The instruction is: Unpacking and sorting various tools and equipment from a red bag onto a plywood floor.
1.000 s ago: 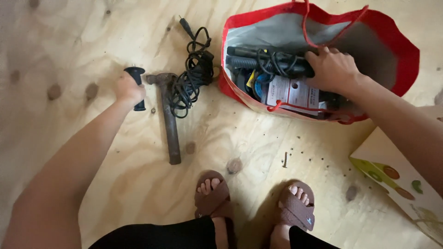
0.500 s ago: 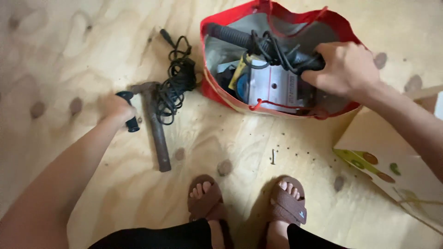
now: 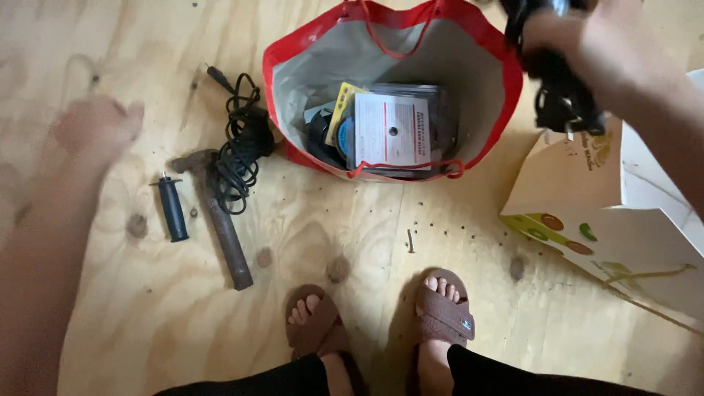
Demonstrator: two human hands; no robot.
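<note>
My right hand (image 3: 579,33) is raised at the top right, gripping a black power tool (image 3: 561,88) whose cord dangles below it, lifted clear of the red bag (image 3: 293,51). My left hand (image 3: 95,125) is blurred, empty with its fingers apart, above the floor to the left of the tools. A black side handle (image 3: 173,209) lies on the plywood floor below that hand. Beside it lie a rusty hammer (image 3: 220,220) and a coiled black cable (image 3: 238,150).
The red bag stands open and holds packaged discs (image 3: 392,132) and small items. A white paper bag with a fruit print (image 3: 587,213) lies at the right. A loose nail (image 3: 410,240) and debris dot the floor. My feet in brown sandals (image 3: 444,312) are at the bottom.
My right hand lifted the black tool with its cord out of the red bag and up to the right. My left hand let go of the black handle and pulled up and away.
</note>
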